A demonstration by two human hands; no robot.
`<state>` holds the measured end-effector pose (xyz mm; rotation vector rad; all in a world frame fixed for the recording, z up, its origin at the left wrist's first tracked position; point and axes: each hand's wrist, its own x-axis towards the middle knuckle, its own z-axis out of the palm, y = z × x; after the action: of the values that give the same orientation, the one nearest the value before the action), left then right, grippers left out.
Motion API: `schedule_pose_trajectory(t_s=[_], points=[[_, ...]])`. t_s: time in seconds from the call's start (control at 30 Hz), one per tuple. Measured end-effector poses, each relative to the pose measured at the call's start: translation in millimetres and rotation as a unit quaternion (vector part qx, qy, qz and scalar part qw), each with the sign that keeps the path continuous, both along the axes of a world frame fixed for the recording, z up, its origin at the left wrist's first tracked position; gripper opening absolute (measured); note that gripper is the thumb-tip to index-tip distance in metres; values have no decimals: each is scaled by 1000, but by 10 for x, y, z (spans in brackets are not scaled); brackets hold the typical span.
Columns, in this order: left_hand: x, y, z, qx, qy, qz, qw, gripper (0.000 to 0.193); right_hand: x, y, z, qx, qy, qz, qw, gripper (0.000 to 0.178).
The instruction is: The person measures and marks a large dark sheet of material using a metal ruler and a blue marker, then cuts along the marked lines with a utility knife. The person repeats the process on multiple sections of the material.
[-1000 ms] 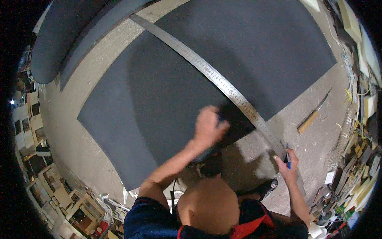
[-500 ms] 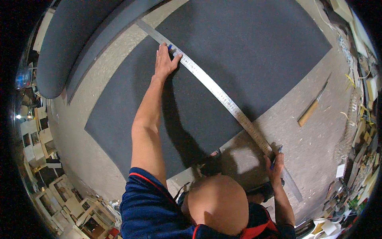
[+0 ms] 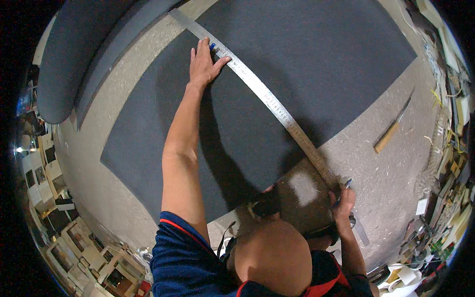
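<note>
Grey floor (image 3: pixel 391 190), cluttered lower left, bears dark sheeting (image 3: pixel 341 59) under a shiny metal ruler (image 3: pixel 268 100), left grip (image 3: pixel 203 68) spread on it, right grip (image 3: pixel 345 203) seemingly curled round a pen (image 3: pixel 348 183).

We see a rough grey floor (image 3: pixel 383 190) with small pale chips scattered near its right edge. Along the left edge, we find light-coloured boxes and frames (image 3: pixel 92 258) in piles; a small bright light (image 3: pixel 19 149) shines beyond them. Toward the upper right corner, we note pale blocks (image 3: pixel 429 14). Toward the lower right corner, we observe a mixed heap of scraps (image 3: pixel 448 208), with a white card (image 3: pixel 421 206) beside it.
</note>
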<state>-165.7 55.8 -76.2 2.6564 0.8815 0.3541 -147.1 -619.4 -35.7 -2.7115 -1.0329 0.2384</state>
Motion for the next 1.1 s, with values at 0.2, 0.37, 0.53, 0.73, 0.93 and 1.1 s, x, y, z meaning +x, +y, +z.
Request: schedule_pose_trajectory(t_s=[0.2,0.37,0.53,0.73,0.93,1.1], points=[[28,18,-16,13,29,16,999,110,69,60,43,-18,13,9,1000,50],[99,-46,10,-16,35,49,998,111,57,74,20,-12,22,12,1000,42],[108,-43,-15,-16,43,61,997,111,35,-15,-87,1,27,14,1000,45],[99,-14,-85,-6,8,76,997,112,29,83,5,69,-4,42,997,45],[40,81,-272,17,7,64,998,115,26,79,26,4,60,-28,998,47],[100,156,-197,29,8,70,997,115,72,148,27,-14,50,-30,998,48]])
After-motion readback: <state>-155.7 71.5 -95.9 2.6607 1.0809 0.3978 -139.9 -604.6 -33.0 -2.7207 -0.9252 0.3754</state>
